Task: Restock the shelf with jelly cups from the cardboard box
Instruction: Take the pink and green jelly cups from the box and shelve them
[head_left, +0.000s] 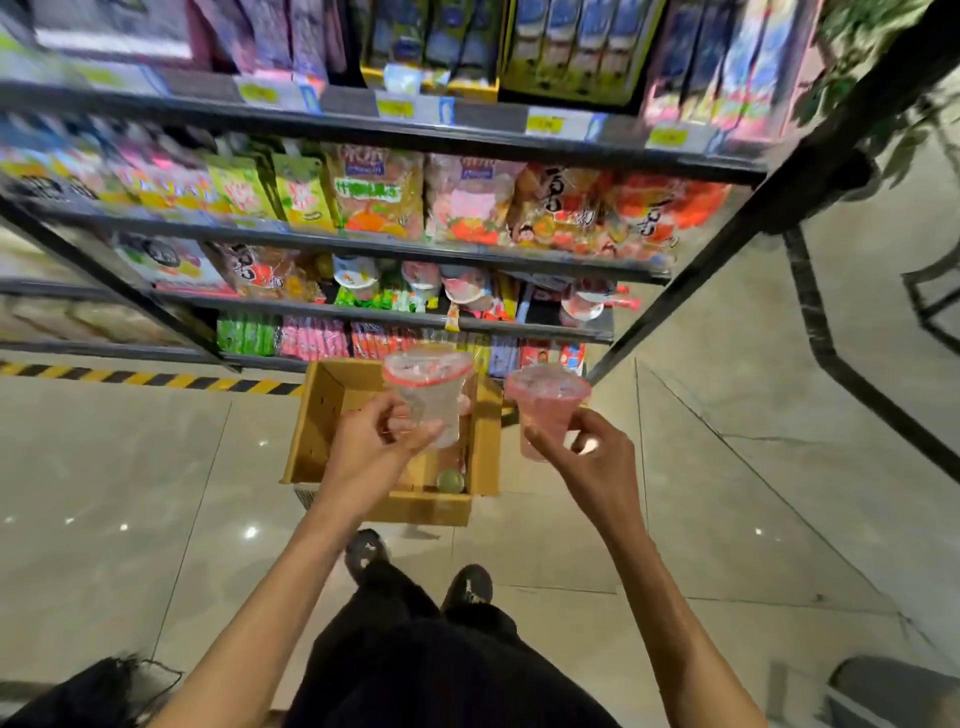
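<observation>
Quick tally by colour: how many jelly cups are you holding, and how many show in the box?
Clear cup with red rim, left hand: 1
Pink cup, right hand: 1
Green cup in the cardboard box: 1
Total: 3; the left hand hides part of the box.

Glossy tile floor (104, 467); matt cardboard box (322, 415); clear plastic jelly cups (431, 400) (film lids, prob.); metal shelf (363, 314).
</observation>
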